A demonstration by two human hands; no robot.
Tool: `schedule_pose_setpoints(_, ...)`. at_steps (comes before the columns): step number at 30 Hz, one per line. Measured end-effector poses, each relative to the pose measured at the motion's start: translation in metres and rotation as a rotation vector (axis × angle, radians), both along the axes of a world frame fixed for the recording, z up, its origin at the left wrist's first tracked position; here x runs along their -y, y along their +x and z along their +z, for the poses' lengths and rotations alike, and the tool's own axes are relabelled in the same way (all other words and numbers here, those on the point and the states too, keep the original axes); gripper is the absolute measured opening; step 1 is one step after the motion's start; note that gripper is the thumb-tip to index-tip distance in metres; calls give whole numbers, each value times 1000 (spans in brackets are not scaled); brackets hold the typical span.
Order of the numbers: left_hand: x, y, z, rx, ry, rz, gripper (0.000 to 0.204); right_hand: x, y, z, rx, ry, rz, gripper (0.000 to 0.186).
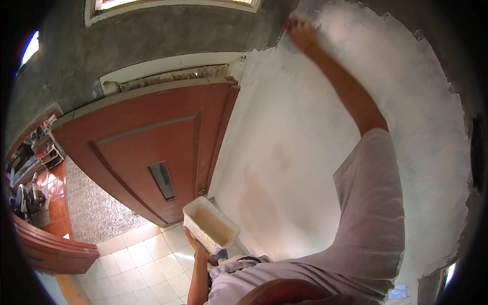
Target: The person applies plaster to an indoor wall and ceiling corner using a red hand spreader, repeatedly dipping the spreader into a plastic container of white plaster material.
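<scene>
Overhead, right hand (301, 33) pressed to white wall (305, 152), left hand (199, 249) gripping tub (209, 224)

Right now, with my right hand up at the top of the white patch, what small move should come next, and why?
Probably sweep the right hand sideways along the upper edge of the white patch. That hand sits right where white meets bare grey wall, so the border looks unfinished there. The left hand holds the tub low, ready for a reload.
</scene>
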State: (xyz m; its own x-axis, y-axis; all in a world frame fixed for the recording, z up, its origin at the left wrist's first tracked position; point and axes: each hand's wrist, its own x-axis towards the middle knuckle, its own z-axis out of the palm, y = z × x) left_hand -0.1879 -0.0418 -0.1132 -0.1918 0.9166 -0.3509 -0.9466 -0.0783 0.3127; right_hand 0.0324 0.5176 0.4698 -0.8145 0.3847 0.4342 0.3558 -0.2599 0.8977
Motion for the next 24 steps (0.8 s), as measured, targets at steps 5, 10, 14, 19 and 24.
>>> schedule_pose_setpoints(5, 10, -6, 12, -22, -18, 12, 83, 39, 15, -196, 95, -435, 132, 40)
schedule_pose_setpoints(10, 11, -9, 18, 1, -14, -2, 84, 117, -14, -209, 137, -863, -10, 35)
schedule_pose_setpoints(14, 4, -6, 21, 6, 16, -37, 85, 117, -21, -86, -187, -599, 329, 63)
schedule_pose_setpoints(19, -3, -2, 18, -19, -10, -49, 83, 102, -23, 106, -424, -86, 369, 35)
schedule_pose_setpoints(24, -9, 9, 32, -38, -2, -77, 82, 20, 9, 43, -105, -37, 46, 30)
